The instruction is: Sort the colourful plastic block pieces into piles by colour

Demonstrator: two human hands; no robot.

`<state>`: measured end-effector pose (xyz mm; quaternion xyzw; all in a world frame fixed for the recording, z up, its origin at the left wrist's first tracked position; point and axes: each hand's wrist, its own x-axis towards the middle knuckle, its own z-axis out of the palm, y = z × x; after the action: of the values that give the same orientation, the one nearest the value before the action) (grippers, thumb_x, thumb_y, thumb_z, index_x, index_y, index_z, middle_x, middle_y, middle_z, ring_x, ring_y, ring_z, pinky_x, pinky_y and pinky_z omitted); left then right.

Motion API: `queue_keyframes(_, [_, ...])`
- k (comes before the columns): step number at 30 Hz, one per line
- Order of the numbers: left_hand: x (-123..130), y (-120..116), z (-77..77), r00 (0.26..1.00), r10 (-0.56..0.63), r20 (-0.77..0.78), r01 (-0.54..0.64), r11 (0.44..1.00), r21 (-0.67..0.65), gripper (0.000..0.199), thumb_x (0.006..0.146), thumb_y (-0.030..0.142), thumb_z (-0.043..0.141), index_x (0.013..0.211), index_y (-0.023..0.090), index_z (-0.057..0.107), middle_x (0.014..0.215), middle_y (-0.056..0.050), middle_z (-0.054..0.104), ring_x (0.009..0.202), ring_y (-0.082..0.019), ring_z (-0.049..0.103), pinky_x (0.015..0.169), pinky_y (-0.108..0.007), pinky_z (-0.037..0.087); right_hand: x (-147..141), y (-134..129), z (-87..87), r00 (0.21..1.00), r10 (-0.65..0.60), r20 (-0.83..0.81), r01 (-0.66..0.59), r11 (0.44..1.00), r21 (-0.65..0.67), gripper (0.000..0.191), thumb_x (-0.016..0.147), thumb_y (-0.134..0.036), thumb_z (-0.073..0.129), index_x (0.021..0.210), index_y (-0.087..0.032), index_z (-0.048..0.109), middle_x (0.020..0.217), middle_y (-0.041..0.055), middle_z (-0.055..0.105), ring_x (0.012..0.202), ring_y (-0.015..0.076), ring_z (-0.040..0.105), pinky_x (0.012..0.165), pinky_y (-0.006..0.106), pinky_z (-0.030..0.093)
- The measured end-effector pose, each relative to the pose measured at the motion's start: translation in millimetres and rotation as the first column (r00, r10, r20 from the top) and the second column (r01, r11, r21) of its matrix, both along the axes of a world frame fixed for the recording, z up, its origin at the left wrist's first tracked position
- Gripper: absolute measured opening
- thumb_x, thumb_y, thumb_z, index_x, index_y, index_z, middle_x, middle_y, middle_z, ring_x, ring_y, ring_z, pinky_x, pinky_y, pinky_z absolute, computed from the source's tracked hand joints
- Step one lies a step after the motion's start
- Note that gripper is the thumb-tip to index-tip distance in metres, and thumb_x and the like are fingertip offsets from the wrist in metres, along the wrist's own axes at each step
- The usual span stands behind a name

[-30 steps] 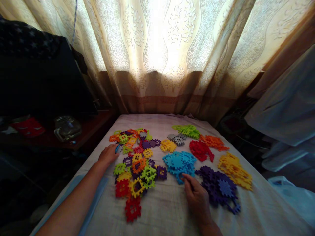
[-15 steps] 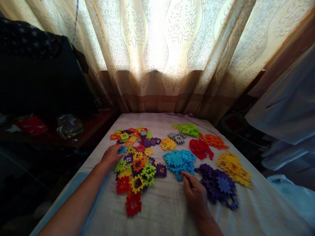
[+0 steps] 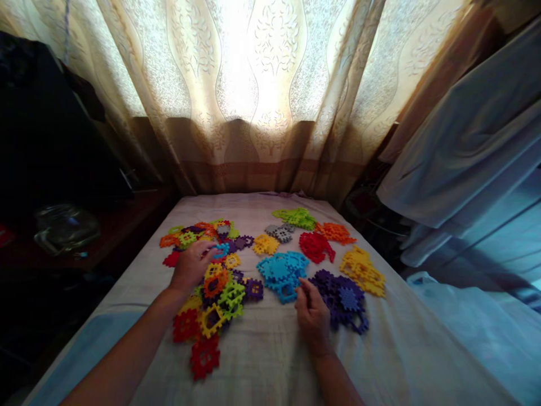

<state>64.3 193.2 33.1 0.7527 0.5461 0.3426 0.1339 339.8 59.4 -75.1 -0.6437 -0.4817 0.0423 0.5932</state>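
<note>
My left hand [image 3: 192, 268] is over the mixed heap of coloured plastic interlocking tiles [image 3: 215, 282], its fingers closed on a blue interlocking tile [image 3: 221, 250]. The tile is held just above the heap. My right hand [image 3: 313, 316] has curled fingers, with the thumb and forefinger together at the near right edge of the blue tile pile [image 3: 283, 268]. Whether anything is between those fingertips is hidden. Just right of that hand lies the purple tile pile [image 3: 338, 296], with a lighter violet-blue tile on top.
Sorted piles in yellow [image 3: 362, 270], red [image 3: 316, 246], orange [image 3: 335, 232], green [image 3: 296, 217] and grey [image 3: 281, 232] lie on the cloth-covered surface [image 3: 262, 361]. A smaller yellow pile [image 3: 265, 244] is near the middle. A glass jug [image 3: 65, 225] stands at left, curtains behind.
The view has swung right, so everything sits further left. My left hand has moved right across the heap with the blue tile. My right hand stays by the blue pile, fingers still curled.
</note>
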Motion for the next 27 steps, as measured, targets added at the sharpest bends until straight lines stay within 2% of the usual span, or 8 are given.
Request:
queue_keyframes(1, [20,-5,-0.8,0.992,-0.075,0.100,0.084,0.993,-0.089,0.030,0.082,0.038,0.051,0.099,0.021,0.070,0.101,-0.006,0.073,0.096,-0.022,0.065,0.092,-0.037,0.049,1,0,-0.4,0.999,-0.029,-0.039,0.028,1.000,-0.009,0.032,0.088,-0.039,0.050,0.106,-0.017,0.065,0.088,0.0089,0.072,0.070,0.0181,0.068,0.066,0.030,0.056])
queue_keyframes(5, [96,-19,-10.6,0.958,-0.236,0.161,0.266,0.943,-0.201,0.028,0.081,0.034,0.056,0.099,0.021,0.072,0.083,-0.002,0.074,0.076,-0.017,0.068,0.075,-0.028,0.054,4,-1,1.0,0.986,-0.047,-0.160,0.042,0.999,-0.033,0.033,0.089,-0.041,0.048,0.108,-0.017,0.061,0.082,0.0063,0.070,0.065,0.0169,0.065,0.061,0.029,0.053])
queue_keyframes(8, [135,-21,-19.9,0.944,-0.276,0.178,0.315,0.917,-0.245,0.024,0.081,0.029,0.057,0.097,0.020,0.072,0.082,-0.001,0.074,0.073,-0.015,0.068,0.073,-0.026,0.053,4,-1,2.1,0.981,-0.031,-0.189,0.025,0.999,-0.034,0.033,0.090,-0.042,0.047,0.109,-0.018,0.060,0.081,0.0051,0.069,0.063,0.0160,0.063,0.060,0.028,0.052])
queue_keyframes(11, [157,-17,-26.2,0.948,-0.271,0.165,0.308,0.911,-0.275,0.022,0.081,0.024,0.057,0.096,0.019,0.072,0.083,-0.001,0.074,0.076,-0.015,0.068,0.075,-0.026,0.053,4,0,1.9,0.980,-0.026,-0.199,0.021,0.999,-0.027,0.034,0.090,-0.042,0.046,0.108,-0.018,0.062,0.083,0.0061,0.069,0.067,0.0167,0.064,0.063,0.029,0.052])
queue_keyframes(15, [167,-11,-28.5,0.960,-0.256,0.114,0.278,0.914,-0.296,0.021,0.080,0.021,0.059,0.097,0.019,0.071,0.090,-0.003,0.075,0.083,-0.016,0.068,0.081,-0.027,0.052,4,2,0.9,0.979,-0.025,-0.204,0.021,1.000,-0.020,0.033,0.090,-0.041,0.047,0.106,-0.018,0.064,0.085,0.0072,0.069,0.070,0.0174,0.065,0.066,0.030,0.053])
queue_keyframes(20, [165,-13,-27.8,0.967,-0.252,0.049,0.256,0.929,-0.268,0.025,0.079,0.019,0.060,0.102,0.019,0.070,0.101,-0.005,0.074,0.089,-0.018,0.068,0.087,-0.030,0.050,5,3,1.0,0.988,-0.021,-0.151,0.022,1.000,0.001,0.031,0.090,-0.038,0.047,0.103,-0.018,0.067,0.084,0.0071,0.070,0.071,0.0173,0.065,0.066,0.029,0.053])
queue_keyframes(24, [149,-23,-29.0,0.968,-0.251,0.016,0.248,0.942,-0.224,0.025,0.082,0.020,0.057,0.104,0.021,0.069,0.104,-0.004,0.073,0.089,-0.016,0.068,0.085,-0.028,0.051,6,2,1.1,0.996,-0.001,-0.086,0.003,1.000,0.020,0.029,0.090,-0.036,0.048,0.099,-0.019,0.069,0.083,0.0068,0.070,0.074,0.0180,0.065,0.068,0.030,0.053])
queue_keyframes(27, [126,-36,-32.3,0.968,-0.251,-0.011,0.245,0.952,-0.183,0.025,0.084,0.021,0.054,0.104,0.022,0.069,0.105,-0.003,0.072,0.092,-0.016,0.067,0.087,-0.028,0.050,5,2,-0.3,0.998,0.021,-0.051,-0.019,0.999,0.037,0.027,0.089,-0.036,0.050,0.097,-0.020,0.070,0.082,0.0067,0.070,0.076,0.0184,0.065,0.068,0.030,0.053])
